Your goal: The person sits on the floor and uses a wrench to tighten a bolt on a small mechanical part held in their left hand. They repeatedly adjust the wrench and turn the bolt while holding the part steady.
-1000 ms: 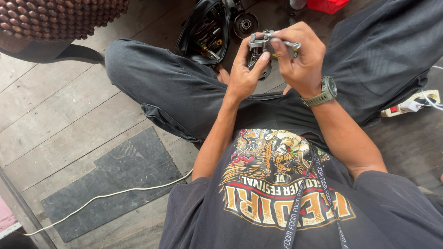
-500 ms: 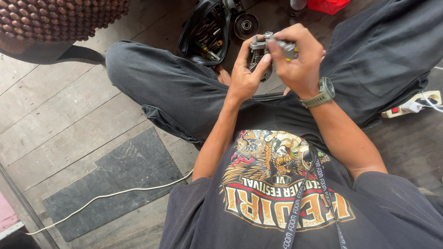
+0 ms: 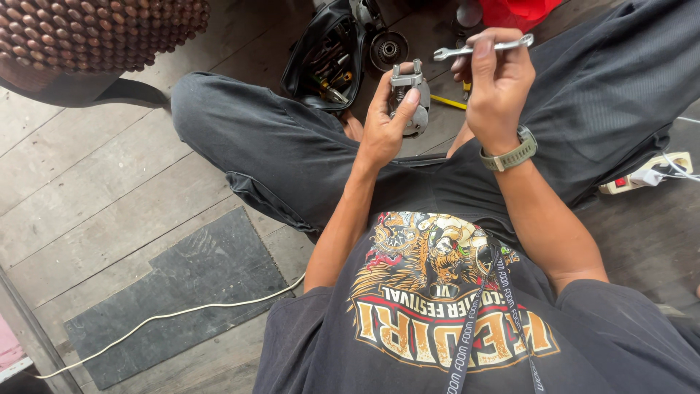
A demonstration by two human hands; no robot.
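I sat cross-legged on the grey plank floor [image 3: 109, 197], and my left hand [image 3: 385, 124] had its grip wrapped around a small grey cast-metal part with a bolted clamp on top [image 3: 410, 95], thumb pressed across its face, holding it above my lap and apart from everything else. My right hand [image 3: 492, 87] pinched a slim silver open-ended spanner [image 3: 481, 49] between thumb and fingertips, level and clear of the part, well above my knee.

The hold on the spanner looked light to me; a slip there could have sent it down between my legs or onto the planks. The metal part rested on only a few fingers, so a hard turn against its bolt might have twisted it loose from my palm. An open black tool bag [image 3: 324, 58] and a round metal disc [image 3: 386, 49] lay just beyond my shin, near the floor's far edge, where a dropped piece could have vanished among the tools. A white cord [image 3: 168, 315] crossed the dark mat [image 3: 182, 292].
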